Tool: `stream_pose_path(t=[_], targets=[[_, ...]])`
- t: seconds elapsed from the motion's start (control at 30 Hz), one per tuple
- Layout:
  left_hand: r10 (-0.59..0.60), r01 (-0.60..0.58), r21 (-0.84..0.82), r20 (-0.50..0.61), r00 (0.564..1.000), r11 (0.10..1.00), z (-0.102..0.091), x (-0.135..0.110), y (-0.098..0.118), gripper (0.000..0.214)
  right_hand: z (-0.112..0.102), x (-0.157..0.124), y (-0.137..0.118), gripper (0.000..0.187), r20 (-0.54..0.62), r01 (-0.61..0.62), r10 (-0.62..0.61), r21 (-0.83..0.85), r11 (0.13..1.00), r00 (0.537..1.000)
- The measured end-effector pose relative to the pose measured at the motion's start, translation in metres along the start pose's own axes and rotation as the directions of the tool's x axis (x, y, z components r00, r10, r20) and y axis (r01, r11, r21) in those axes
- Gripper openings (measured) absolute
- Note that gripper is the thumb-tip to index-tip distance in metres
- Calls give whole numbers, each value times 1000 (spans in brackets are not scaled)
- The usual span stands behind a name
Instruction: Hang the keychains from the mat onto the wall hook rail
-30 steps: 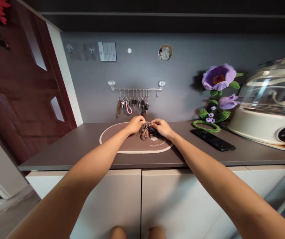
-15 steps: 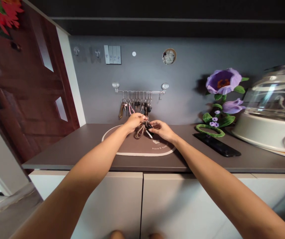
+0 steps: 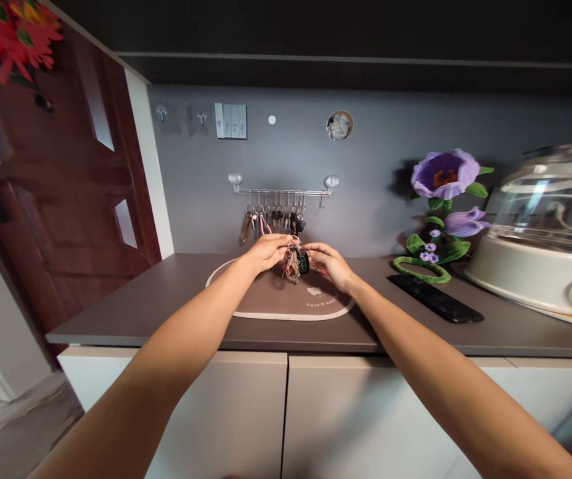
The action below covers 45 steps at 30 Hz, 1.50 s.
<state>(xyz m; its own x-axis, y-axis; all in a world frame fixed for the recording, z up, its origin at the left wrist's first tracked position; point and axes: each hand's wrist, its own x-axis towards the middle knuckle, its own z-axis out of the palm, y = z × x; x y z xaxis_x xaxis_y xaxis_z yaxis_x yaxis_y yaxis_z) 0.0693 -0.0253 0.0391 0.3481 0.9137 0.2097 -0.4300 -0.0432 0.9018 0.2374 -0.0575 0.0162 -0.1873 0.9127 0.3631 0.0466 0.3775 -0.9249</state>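
Note:
My left hand (image 3: 269, 252) pinches the top of a bunch of keys (image 3: 292, 267) over the brown mat. A braided strap hangs from the bunch, and a black fob (image 3: 304, 261) with green markings shows on its right side. My right hand (image 3: 332, 264) meets the bunch from the right, its fingers closed at the fob. Something reddish peeks out under the right fingers, too small to name. Behind the hands, several key sets (image 3: 276, 215) dangle from a clear hook rail (image 3: 286, 192) on the grey wall.
The mat (image 3: 266, 303) with a pale rim lies on the brown counter (image 3: 131, 313). To the right are a black phone (image 3: 435, 299), a purple fabric flower (image 3: 445, 174) and a white appliance (image 3: 535, 259) with a clear cover. A dark shelf (image 3: 316, 40) overhangs the counter.
The bunch has turned between my hands: the fob's green-marked side now faces me, and the strap hangs narrower. The white stick-like piece no longer shows. The view has shifted slightly.

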Motion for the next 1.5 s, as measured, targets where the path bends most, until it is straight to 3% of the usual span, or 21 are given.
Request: stream_pose_path(t=[0.27, 0.47, 0.73, 1.0, 1.2, 1.3, 1.5], targets=[[-29, 29, -7, 33, 999, 1000, 8, -2, -4, 10, 1, 0, -2, 32, -30, -11, 10, -13, 1000, 1000], [-37, 38, -4, 59, 998, 999, 14, -4, -5, 11, -1, 3, 1, 33, -34, 47, -47, -12, 999, 998], [32, -37, 45, 110, 993, 998, 16, -7, -9, 3, -1, 3, 1, 38, -85, 70, -75, -64, 995, 994], [91, -85, 151, -34, 995, 985, 10, 1, -14, 14, 2, 11, -8, 34, -214, 129, -148, -100, 987, 966], [74, -29, 184, -244, 967, 982, 1, 6, -13, 11, -13, 55, -24, 29, -364, 180, -256, -230, 957, 896], [75, -27, 174, -276, 958, 984, 0, 5, -10, 9, -19, 78, -34, 24, -399, 149, -283, -333, 931, 872], [68, -21, 154, -300, 951, 988, 0, 4, -8, 9, -21, 111, -42, 21, -469, 65, -254, -381, 922, 846]])
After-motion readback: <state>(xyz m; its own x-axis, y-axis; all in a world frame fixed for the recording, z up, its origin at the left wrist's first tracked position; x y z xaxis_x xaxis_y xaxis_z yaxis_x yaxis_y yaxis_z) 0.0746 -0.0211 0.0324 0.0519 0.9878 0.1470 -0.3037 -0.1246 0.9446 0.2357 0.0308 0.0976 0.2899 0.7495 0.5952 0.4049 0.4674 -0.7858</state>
